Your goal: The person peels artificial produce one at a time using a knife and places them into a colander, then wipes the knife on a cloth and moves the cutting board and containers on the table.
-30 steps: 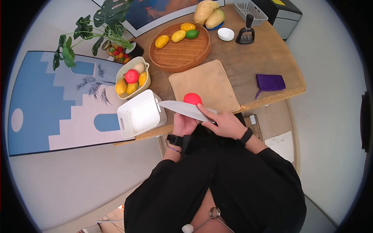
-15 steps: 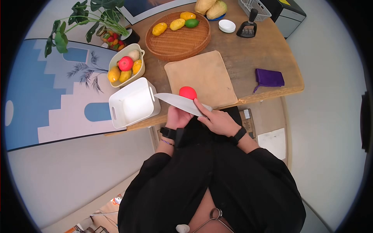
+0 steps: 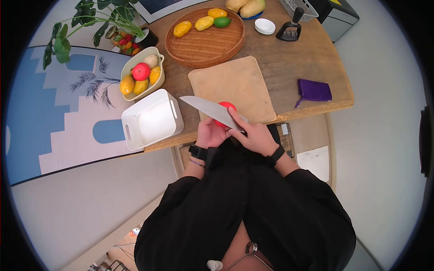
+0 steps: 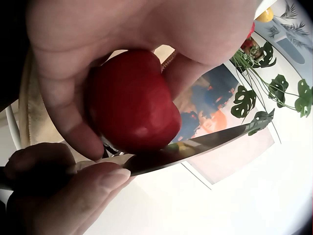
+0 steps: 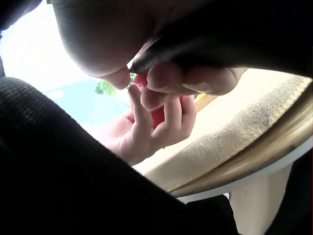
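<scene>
Within the curled left grip (image 3: pixel 211 134), a round, glossy red fruit (image 4: pixel 132 105) is held. By the right grip (image 3: pixel 258 137), a black-handled knife (image 3: pixel 209 108) is clasped, its broad metal blade (image 4: pixel 210 143) alongside the fruit. Beyond both grips, a square tan mat (image 3: pixel 230 81) is laid on the brown wooden surface (image 3: pixel 282 63).

red fruit (image 3: pixel 228 105): partly behind knife (image 3: pixel 207 106) | potted plant (image 3: pixel 100 34): cropped at top
</scene>
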### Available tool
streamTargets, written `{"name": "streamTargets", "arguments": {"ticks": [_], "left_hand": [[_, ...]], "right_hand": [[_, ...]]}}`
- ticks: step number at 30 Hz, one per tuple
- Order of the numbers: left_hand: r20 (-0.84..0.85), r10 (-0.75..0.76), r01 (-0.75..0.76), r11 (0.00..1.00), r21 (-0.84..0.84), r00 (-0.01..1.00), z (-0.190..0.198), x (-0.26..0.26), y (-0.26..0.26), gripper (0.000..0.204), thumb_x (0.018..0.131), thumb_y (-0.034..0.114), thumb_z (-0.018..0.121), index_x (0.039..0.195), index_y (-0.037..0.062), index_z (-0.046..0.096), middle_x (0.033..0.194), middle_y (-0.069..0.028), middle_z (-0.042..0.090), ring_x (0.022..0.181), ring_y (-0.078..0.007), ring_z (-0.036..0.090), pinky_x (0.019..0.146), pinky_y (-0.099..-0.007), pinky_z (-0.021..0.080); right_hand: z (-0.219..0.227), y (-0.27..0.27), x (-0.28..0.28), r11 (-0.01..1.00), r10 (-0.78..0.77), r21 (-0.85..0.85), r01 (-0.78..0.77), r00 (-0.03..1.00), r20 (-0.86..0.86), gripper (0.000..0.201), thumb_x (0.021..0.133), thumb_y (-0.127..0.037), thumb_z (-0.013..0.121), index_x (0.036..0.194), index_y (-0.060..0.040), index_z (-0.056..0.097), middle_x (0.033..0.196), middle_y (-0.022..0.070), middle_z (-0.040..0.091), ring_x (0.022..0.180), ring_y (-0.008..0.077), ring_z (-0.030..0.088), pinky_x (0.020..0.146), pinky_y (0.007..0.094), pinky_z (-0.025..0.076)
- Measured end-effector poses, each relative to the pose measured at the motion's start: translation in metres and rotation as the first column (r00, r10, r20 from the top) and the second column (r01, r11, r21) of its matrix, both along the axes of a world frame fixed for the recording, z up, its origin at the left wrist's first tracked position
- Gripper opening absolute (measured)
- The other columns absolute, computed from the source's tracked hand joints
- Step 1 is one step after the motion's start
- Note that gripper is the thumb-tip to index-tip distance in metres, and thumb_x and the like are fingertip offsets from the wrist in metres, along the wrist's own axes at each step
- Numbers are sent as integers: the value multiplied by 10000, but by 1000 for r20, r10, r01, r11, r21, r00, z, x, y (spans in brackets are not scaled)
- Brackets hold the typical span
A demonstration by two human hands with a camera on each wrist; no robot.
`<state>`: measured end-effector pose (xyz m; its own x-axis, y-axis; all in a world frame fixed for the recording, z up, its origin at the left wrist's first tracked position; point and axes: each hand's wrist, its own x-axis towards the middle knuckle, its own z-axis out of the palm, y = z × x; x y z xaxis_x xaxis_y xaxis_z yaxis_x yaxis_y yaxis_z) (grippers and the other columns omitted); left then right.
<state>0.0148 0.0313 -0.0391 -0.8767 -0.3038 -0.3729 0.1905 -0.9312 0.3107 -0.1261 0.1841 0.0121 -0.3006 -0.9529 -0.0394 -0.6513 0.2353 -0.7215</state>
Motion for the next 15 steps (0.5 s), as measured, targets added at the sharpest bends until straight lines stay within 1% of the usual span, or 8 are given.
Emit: {"name": "streamTargets", "arguments": {"ticks": [1,3,4,6,9,10,12,15], "left_hand": [[1,-2,2,1000,-1,1000,-1,0,-1,576,1064,468,423,1440,36,491,1419,-174,589,1266,-390,602,1032,-555,528],[-144,-46,49,999,21,988,-4,0,-5,594,1076,518,405,1457,69,486,1433,-146,585,1272,-353,606,1010,-505,551],[-146,-50,53,998,16,988,-10,-1,-6,594,1076,518,405,1457,69,486,1433,-146,585,1272,-353,606,1010,-505,551],[24,-59,62,990,-130,998,-24,0,-7,626,1082,566,380,1467,82,476,1429,-125,590,1261,-310,614,977,-451,567],[-86,-78,70,993,-92,993,-32,7,-12,624,1086,577,364,1473,98,469,1417,-112,597,1251,-287,619,958,-429,568],[-85,-79,71,993,-95,993,-33,8,-13,624,1086,577,364,1473,98,469,1417,-112,597,1251,-287,619,958,-429,568],[93,-63,80,978,-192,994,-21,7,-10,629,1085,587,357,1475,106,466,1414,-110,596,1250,-286,618,947,-417,568],[146,-21,37,993,-110,989,-6,6,-5,589,1098,544,356,1471,101,468,1426,-116,583,1251,-302,615,958,-427,566]], "right_hand": [[0,-1,-3,1000,10,-26,-10,1000,-18,732,991,-473,634,1625,-349,292,734,201,676,648,429,669,604,479,535],[0,0,-5,998,15,-53,-17,999,-36,714,994,-494,620,1620,-360,303,707,196,666,630,425,665,594,494,535],[0,0,-6,995,20,-92,-22,999,-25,704,992,-498,621,1613,-357,322,719,196,671,639,425,668,602,488,539],[1,-2,-6,990,29,-135,-31,999,-16,695,990,-502,623,1607,-353,341,732,196,677,648,424,671,610,481,543],[6,0,-5,998,23,-57,-22,1000,8,675,995,-496,617,1601,-349,358,778,199,695,686,426,680,635,475,550],[7,0,-5,1000,0,-29,1,1000,27,692,985,-451,648,1603,-327,362,813,200,706,719,421,689,669,455,554],[7,2,-4,1000,-23,0,23,999,47,710,976,-407,679,1605,-306,366,847,201,718,753,415,697,702,435,557],[8,1,-5,1000,-24,20,22,995,92,710,977,-386,684,1606,-299,366,865,205,723,763,414,700,713,430,558]]}}
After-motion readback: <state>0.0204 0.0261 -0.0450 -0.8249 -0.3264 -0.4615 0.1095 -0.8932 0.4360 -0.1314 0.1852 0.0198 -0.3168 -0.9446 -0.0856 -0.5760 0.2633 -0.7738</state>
